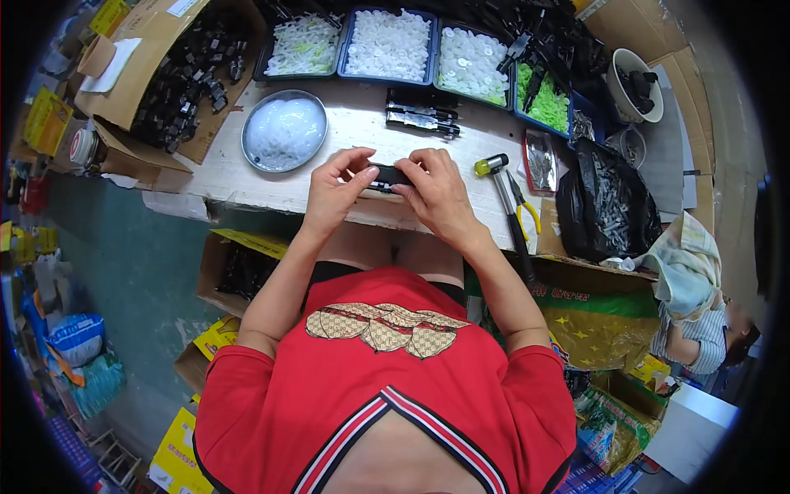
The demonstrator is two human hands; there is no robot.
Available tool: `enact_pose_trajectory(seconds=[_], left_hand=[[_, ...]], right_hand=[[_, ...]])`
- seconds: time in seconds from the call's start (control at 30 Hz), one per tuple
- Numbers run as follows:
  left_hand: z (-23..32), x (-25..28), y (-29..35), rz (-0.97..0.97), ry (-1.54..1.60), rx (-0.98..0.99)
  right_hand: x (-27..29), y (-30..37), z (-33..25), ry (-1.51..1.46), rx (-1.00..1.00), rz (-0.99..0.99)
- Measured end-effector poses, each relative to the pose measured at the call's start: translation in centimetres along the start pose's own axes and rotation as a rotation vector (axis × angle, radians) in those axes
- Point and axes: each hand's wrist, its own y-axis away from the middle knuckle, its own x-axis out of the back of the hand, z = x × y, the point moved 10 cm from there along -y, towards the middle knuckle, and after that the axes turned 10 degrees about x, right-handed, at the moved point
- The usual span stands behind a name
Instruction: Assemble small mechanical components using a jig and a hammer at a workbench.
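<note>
Near the front edge of the white worktable [346, 136], a small oblong black part [388, 174] with a pale metallic strip along its lower side is held level between both hands. My left hand [332, 191] pinches its left end with thumb and fingers. The right end sits in the curled fingers of my right hand [442, 191]. Just beyond lie several similar long black parts with silvery strips [423, 114], side by side. A hammer [504, 193] with a yellowish head rests to the right of my right hand, beside yellow-handled pliers [524, 204].
Trays of white pieces [390, 45] and green pieces [545, 100] line the back. A round metal bowl [285, 130] stands left, near a carton of black parts [196, 78]. At right are a black bag of metal pieces [611, 202] and another person [699, 342].
</note>
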Motion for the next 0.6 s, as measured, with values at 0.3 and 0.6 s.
enact_pose_trajectory(seconds=[0.3,0.6], left_hand=[[2.3,0.3,1.7,0.065,-0.605,-0.475],[2.0,-0.6,1.1,0.017,-0.71,-0.475]], right_hand=[[-3.3,1.0,0.4,0.112,-0.061,-0.098],[-4.1,1.2,0.6,0.132,-0.071,-0.148]])
